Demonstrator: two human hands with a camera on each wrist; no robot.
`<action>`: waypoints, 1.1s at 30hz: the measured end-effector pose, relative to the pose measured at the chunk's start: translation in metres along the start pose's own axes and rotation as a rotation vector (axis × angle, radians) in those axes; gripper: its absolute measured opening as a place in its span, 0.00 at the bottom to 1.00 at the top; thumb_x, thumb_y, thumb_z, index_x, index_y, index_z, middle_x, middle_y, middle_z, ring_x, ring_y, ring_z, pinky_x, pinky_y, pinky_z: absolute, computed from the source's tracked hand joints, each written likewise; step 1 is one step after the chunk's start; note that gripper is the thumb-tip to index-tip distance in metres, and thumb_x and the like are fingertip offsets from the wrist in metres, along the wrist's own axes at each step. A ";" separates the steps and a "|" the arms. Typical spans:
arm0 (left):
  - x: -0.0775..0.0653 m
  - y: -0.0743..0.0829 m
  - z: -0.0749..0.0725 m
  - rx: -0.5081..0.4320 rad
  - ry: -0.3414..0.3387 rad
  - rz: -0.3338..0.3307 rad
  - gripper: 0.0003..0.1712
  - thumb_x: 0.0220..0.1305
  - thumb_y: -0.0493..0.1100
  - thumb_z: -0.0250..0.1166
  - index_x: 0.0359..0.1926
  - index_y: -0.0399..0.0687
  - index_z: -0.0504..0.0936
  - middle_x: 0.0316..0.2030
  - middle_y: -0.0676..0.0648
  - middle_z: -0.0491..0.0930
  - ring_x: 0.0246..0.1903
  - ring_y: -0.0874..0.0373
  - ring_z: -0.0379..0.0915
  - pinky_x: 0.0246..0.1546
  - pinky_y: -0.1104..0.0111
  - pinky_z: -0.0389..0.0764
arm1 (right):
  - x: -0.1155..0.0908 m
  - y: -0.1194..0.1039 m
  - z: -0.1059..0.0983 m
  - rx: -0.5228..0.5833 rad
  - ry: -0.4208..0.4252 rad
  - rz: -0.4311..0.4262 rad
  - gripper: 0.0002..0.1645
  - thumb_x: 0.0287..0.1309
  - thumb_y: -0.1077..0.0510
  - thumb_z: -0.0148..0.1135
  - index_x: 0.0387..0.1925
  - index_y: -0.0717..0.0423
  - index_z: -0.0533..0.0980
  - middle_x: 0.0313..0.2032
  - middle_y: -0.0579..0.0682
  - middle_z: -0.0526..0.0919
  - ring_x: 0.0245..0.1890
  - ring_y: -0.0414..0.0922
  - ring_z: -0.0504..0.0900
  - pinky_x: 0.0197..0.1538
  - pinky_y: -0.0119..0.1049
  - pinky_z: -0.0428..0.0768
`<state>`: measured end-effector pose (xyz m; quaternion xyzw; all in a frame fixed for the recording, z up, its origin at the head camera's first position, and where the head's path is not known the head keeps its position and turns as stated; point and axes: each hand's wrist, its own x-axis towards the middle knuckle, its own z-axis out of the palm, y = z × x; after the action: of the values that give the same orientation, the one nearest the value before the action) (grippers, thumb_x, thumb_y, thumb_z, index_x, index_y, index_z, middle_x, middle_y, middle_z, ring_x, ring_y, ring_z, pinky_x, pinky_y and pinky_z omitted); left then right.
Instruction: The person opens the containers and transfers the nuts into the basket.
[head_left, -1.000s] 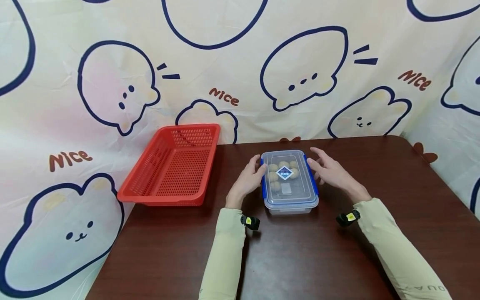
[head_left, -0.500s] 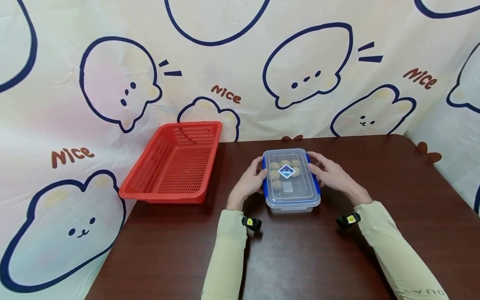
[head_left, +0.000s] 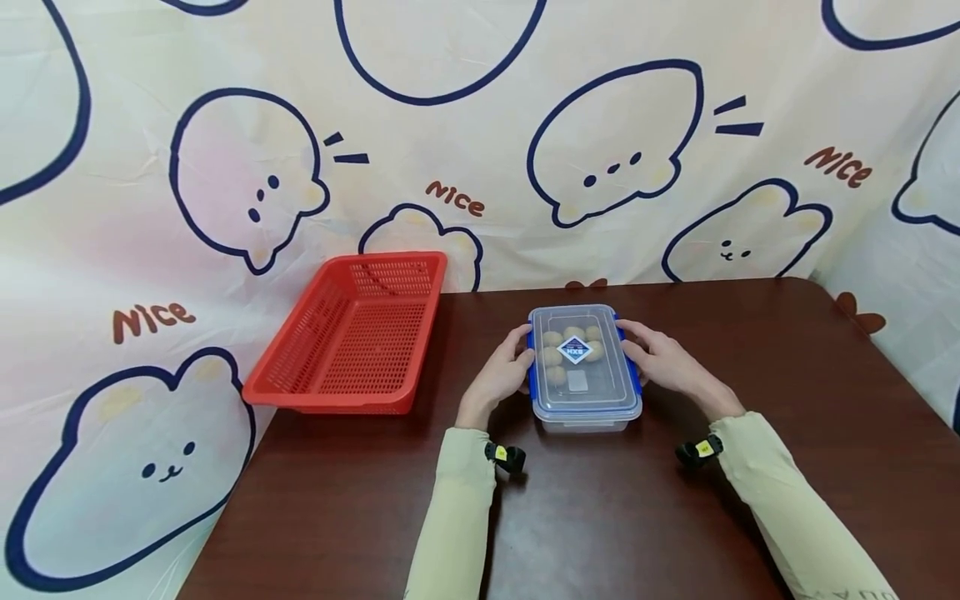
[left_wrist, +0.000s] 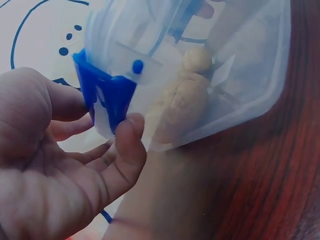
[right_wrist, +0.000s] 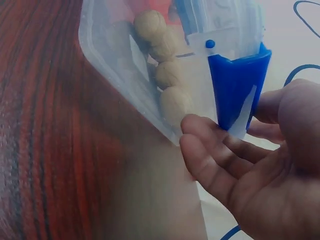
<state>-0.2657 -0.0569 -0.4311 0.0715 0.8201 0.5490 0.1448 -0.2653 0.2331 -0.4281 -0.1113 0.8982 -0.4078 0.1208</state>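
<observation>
A clear plastic food container with a lid and blue side latches stands on the dark table. Several round tan balls, like walnuts, show through it. My left hand grips the container's left side; the left wrist view has thumb and fingers pinching the blue latch. On the opposite side my right hand pinches the other blue latch, thumb on its outer face and fingertips at its lower edge. Both latches hang down along the sides. A white-and-blue diamond label marks the lid.
To the left, a red perforated plastic basket sits on the brown wooden table, with no contents visible. A cartoon-printed cloth hangs behind the table's far edge.
My right hand has come in from just off the container's right side, its spread fingers now curled at the latch. My left hand has tightened at the left side. Container and basket stay put.
</observation>
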 end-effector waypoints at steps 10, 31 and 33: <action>0.000 -0.002 0.001 -0.003 0.005 0.014 0.29 0.76 0.46 0.48 0.75 0.63 0.56 0.65 0.42 0.67 0.43 0.49 0.75 0.40 0.57 0.82 | 0.000 0.002 0.004 0.011 -0.046 -0.026 0.36 0.76 0.48 0.42 0.78 0.44 0.44 0.37 0.57 0.76 0.26 0.50 0.78 0.31 0.41 0.81; 0.003 -0.003 0.002 0.049 -0.009 0.057 0.29 0.77 0.47 0.46 0.76 0.62 0.54 0.64 0.43 0.67 0.43 0.51 0.75 0.37 0.64 0.82 | 0.002 0.004 0.003 0.032 -0.054 -0.057 0.36 0.76 0.52 0.41 0.78 0.46 0.42 0.33 0.56 0.74 0.24 0.49 0.76 0.30 0.41 0.80; 0.003 -0.003 0.002 0.058 -0.011 0.056 0.30 0.77 0.48 0.46 0.76 0.62 0.54 0.65 0.43 0.65 0.45 0.50 0.75 0.38 0.64 0.82 | 0.003 0.005 0.003 0.042 -0.063 -0.051 0.36 0.76 0.52 0.41 0.78 0.46 0.42 0.34 0.57 0.74 0.26 0.49 0.76 0.30 0.41 0.80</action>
<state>-0.2677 -0.0555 -0.4350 0.1016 0.8325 0.5284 0.1319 -0.2678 0.2334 -0.4337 -0.1444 0.8820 -0.4258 0.1410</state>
